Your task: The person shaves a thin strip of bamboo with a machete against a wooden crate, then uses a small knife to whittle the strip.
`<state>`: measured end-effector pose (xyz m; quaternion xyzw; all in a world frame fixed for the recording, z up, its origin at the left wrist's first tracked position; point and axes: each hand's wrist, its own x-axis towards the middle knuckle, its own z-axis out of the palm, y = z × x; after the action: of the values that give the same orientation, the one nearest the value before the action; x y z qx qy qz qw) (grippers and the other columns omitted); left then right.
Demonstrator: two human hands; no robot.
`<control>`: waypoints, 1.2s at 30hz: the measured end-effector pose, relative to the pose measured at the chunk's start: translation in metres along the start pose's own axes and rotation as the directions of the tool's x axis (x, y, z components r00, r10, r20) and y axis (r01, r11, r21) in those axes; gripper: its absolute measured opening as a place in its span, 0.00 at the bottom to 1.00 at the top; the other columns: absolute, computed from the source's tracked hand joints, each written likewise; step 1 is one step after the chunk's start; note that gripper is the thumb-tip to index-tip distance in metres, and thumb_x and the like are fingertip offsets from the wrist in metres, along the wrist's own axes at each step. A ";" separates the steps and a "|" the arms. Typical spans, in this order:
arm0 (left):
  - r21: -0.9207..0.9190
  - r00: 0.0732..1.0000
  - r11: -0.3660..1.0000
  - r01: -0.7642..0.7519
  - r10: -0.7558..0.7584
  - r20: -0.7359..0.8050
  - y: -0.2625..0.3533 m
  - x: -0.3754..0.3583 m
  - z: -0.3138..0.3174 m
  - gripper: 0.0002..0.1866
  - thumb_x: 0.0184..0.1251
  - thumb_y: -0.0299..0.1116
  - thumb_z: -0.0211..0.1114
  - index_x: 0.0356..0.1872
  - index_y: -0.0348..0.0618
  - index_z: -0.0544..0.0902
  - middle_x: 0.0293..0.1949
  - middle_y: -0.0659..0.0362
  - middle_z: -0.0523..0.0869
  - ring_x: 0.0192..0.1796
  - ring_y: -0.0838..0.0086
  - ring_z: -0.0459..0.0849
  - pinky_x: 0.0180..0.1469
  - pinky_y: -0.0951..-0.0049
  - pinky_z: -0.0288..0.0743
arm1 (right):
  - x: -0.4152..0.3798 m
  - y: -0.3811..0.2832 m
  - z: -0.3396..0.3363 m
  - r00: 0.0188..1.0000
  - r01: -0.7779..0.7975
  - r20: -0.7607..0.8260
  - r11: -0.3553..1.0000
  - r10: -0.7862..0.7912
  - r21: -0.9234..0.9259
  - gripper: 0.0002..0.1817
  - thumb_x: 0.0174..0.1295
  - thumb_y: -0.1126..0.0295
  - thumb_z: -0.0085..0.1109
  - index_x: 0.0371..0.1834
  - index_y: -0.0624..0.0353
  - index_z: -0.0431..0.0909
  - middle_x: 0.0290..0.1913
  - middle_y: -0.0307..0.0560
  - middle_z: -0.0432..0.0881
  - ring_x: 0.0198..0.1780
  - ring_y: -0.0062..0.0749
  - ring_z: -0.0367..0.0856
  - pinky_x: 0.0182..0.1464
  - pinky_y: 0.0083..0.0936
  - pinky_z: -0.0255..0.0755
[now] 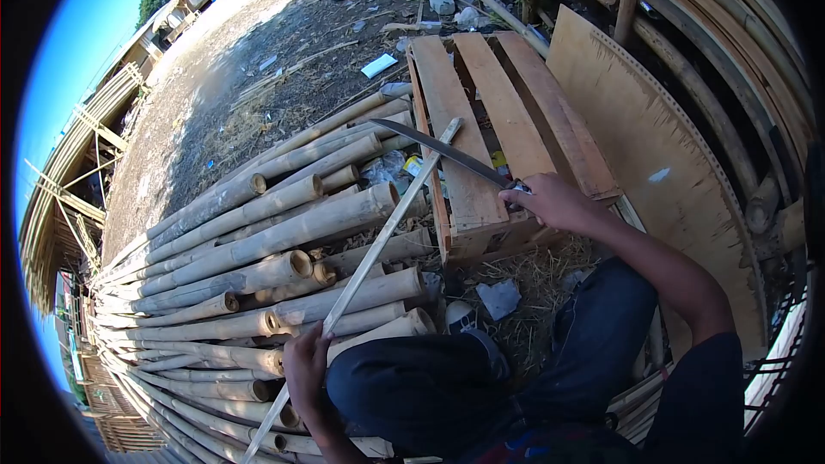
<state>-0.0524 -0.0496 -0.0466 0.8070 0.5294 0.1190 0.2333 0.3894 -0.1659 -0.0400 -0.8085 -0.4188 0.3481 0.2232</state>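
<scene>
My left hand (308,367) is closed around a long, thin bamboo strip (365,268) near its lower end, beside my knee. The strip slants up and away, its far tip over the slatted wooden crate (475,198). In my right hand (550,199) is the handle of a machete (447,151), fingers wrapped round it above the crate's near corner. The dark blade points left and crosses over the strip close to the strip's far end.
Cut bamboo poles (258,266) lie piled on the left, ends towards me. A plywood sheet (653,155) leans at the right, with more poles behind it. Litter and straw (550,279) cover the ground by my feet. A bamboo stack (64,198) stands far left.
</scene>
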 end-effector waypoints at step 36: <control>0.068 0.982 0.984 -0.165 0.171 -0.086 0.008 0.000 0.007 0.16 0.64 0.36 0.69 0.47 0.35 0.86 0.31 0.45 0.86 0.34 0.51 0.85 0.38 0.60 0.76 | -0.004 0.015 -0.010 0.989 -0.130 -0.049 0.983 0.137 0.129 0.32 0.69 0.40 0.54 0.26 0.64 0.76 0.14 0.41 0.72 0.15 0.25 0.75 0.20 0.27 0.69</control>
<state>-0.0432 -0.0539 -0.0487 0.8492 0.4727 0.1590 0.1737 0.4034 -0.1777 -0.0416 -0.8286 -0.3344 0.3647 0.2619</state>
